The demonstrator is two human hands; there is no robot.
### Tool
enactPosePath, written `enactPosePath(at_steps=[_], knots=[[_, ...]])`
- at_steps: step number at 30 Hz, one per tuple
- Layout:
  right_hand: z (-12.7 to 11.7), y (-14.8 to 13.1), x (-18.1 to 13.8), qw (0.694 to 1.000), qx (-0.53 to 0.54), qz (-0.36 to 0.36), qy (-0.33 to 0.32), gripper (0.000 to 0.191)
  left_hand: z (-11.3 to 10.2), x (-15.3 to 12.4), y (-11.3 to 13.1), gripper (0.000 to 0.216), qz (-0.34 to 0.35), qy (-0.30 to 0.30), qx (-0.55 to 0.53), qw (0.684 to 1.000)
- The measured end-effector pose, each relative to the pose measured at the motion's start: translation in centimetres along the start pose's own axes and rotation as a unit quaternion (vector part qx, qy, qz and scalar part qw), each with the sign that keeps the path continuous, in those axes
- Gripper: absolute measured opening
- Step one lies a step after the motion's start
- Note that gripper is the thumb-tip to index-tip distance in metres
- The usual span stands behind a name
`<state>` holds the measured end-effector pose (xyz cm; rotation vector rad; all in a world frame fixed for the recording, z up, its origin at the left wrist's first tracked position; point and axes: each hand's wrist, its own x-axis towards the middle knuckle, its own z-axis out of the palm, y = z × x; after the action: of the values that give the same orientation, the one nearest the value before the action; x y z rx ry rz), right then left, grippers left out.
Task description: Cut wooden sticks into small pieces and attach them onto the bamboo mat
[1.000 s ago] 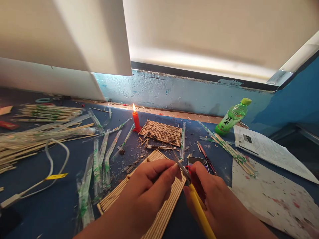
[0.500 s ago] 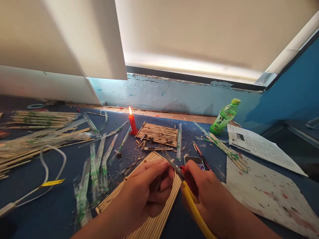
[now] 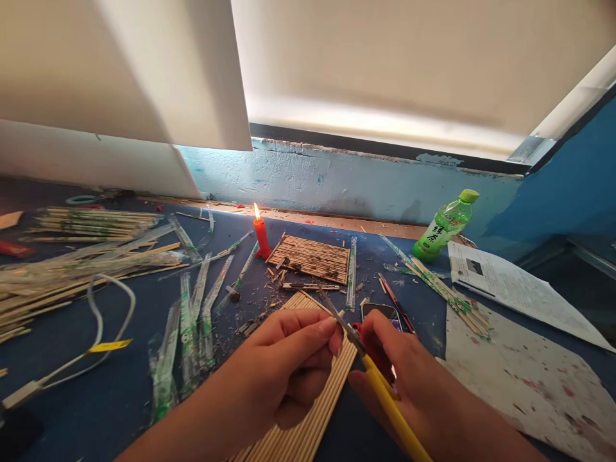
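A second ago a pale stick tip pokes out past the left fingertips and meets the blades. Now almost nothing of it shows, and the blades, slightly parted half a second ago, read as one thin dark line. The trimming at that tip looks like it has reached or just passed a closing stroke, in the same spot over the near mat.

The left hand (image 3: 289,359) has thumb and forefinger pressed together on the small stick piece (image 3: 340,314), which is mostly hidden by the fingers. The other fingers curl under. The right hand (image 3: 404,385) is wrapped around the grips of the yellow-handled scissors (image 3: 380,391), whose narrow metal blades slant up and left to the pinch.

Under both hands lies a pale mat (image 3: 308,417) of round sticks set side by side, ribbed and even. Farther off sits a smaller, darker mat (image 3: 312,256) with scorched-looking streaks, and just left of it a lit red candle (image 3: 262,236) stands on the blue table (image 3: 120,398), amid chips and shavings. Clear plastic sleeves with green print (image 3: 202,308) lie to the left. A dark glossy phone (image 3: 380,312) lies just beyond the right hand, and a green plastic bottle (image 3: 445,224) stands far right.
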<state>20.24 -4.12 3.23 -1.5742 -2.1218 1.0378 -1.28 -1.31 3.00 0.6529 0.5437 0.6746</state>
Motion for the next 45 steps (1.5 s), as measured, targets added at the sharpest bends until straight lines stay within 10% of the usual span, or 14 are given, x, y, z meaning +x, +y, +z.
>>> enactPosePath(at_steps=[23,35,45], knots=[[-0.8,0.4,-0.4,0.999,-0.028,0.023,-0.031,0.021,1.0,0.0,-0.2,0.024,0.013,0.111,0.184,0.977],[0.8,1.4,1.1,0.995,0.004,0.0,0.101,0.021,0.9,0.1,-0.2,0.028,0.067,0.124,0.192,0.971],[-5.5,6.3,3.3,0.945,-0.216,0.096,0.227,0.034,0.2,0.8,-1.0,0.032,0.041,0.15,0.175,0.972]])
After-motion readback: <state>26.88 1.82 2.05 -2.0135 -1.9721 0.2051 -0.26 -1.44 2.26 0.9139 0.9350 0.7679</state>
